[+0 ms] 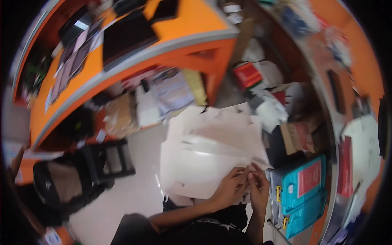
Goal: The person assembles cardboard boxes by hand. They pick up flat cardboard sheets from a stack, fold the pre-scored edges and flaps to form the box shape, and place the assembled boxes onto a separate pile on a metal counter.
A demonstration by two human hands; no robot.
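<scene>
A large white cardboard sheet (204, 163) with notched, cut edges lies over my lap, its glossy face up and several flaps along its rim. At its near right corner my two hands meet, fingertips almost touching. My left hand (232, 184) reaches across the sheet from below with its fingers closed in a pinch on the corner. My right hand (259, 185) is closed at the same corner, thumb against the fingers. Blur and the overlapping fingers partly hide the small part of the cardboard between them.
A teal-lidded plastic box (304, 179) with yellow latches stands close to my right hand. An orange desk (192, 20) spans the far left, a black laptop (126, 38) on top. Left stands a black chair (69, 179). Cartons (300, 136) and a red box (247, 75) crowd the right.
</scene>
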